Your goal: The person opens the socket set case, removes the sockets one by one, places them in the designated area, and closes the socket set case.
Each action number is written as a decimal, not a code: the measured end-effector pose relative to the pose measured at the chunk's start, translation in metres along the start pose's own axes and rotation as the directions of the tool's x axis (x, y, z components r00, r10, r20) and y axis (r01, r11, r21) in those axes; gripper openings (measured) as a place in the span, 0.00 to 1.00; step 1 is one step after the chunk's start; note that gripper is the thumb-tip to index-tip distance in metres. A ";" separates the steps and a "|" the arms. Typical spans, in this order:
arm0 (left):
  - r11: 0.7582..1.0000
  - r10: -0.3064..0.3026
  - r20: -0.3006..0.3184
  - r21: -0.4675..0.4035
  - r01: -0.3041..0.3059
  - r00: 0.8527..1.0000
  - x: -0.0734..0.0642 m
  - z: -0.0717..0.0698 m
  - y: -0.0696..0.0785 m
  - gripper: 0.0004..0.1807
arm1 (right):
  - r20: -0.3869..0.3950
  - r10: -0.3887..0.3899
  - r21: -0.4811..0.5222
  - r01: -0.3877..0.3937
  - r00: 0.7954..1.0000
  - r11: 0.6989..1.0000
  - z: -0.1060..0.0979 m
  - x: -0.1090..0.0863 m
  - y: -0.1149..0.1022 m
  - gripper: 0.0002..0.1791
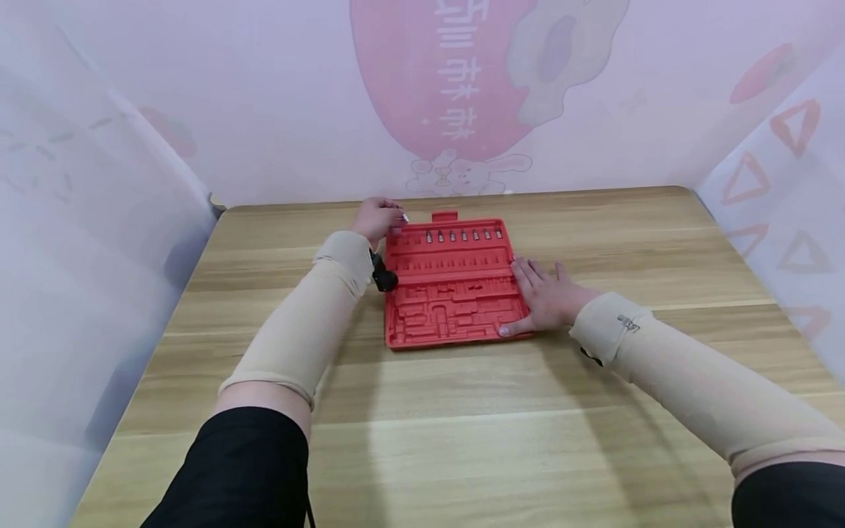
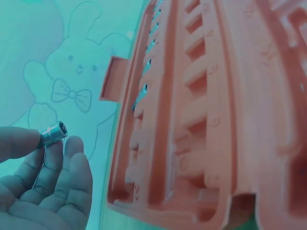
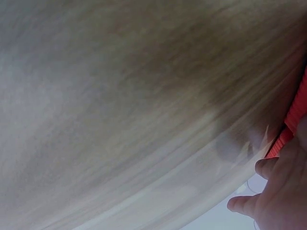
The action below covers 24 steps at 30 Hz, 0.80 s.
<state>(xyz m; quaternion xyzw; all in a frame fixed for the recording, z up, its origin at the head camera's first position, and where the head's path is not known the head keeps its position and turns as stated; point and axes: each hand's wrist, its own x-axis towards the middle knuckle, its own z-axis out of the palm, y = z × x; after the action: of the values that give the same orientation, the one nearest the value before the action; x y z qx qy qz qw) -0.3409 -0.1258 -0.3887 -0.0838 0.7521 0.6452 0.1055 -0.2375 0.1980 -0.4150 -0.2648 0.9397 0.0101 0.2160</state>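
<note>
Metal socket (image 2: pixel 54 133) in left hand (image 2: pixel 45 189)

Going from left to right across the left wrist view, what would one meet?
Left grip pinching metal socket, latch tab, row of small metal pieces, row of empty slots.

Passable from the front, over the wooden table (image 1: pixel 455 440) and between two sleeved forearms (image 1: pixel 297 323), straight to the red case (image 1: pixel 455 278). Blocked at the case's right edge by the spread right hand (image 1: pixel 546 299), at its far left corner by the left hand (image 1: pixel 376 218), pinching a metal socket (image 2: pixel 55 133). Closed off behind by the printed backdrop (image 1: pixel 277 110), at both sides by pale sheets (image 1: pixel 86 293).
</note>
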 end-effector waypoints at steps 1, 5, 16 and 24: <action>1.000 -0.006 -0.003 -0.021 0.006 1.000 -0.001 -0.001 0.000 0.16 | -0.002 0.000 0.002 0.000 1.000 1.000 0.000 0.000 0.000 0.75; 0.998 -0.012 -0.006 -0.066 0.012 1.000 -0.004 -0.007 0.001 0.13 | 0.004 0.006 -0.002 -0.006 1.000 1.000 0.001 0.001 0.001 0.76; 0.996 -0.032 -0.023 -0.084 0.030 0.999 -0.006 -0.028 -0.003 0.12 | -0.004 0.002 0.005 -0.002 1.000 1.000 -0.002 -0.001 -0.002 0.73; 0.996 -0.062 0.001 -0.060 0.062 0.998 -0.012 -0.046 -0.006 0.20 | 0.001 0.009 0.016 -0.009 1.000 1.000 0.001 0.000 -0.001 0.75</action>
<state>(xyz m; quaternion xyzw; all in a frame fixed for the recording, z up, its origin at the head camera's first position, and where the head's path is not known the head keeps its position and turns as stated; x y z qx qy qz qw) -0.3298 -0.1721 -0.3844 -0.1104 0.7293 0.6640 0.1227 -0.2369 0.1972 -0.4164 -0.2586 0.9410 0.0035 0.2183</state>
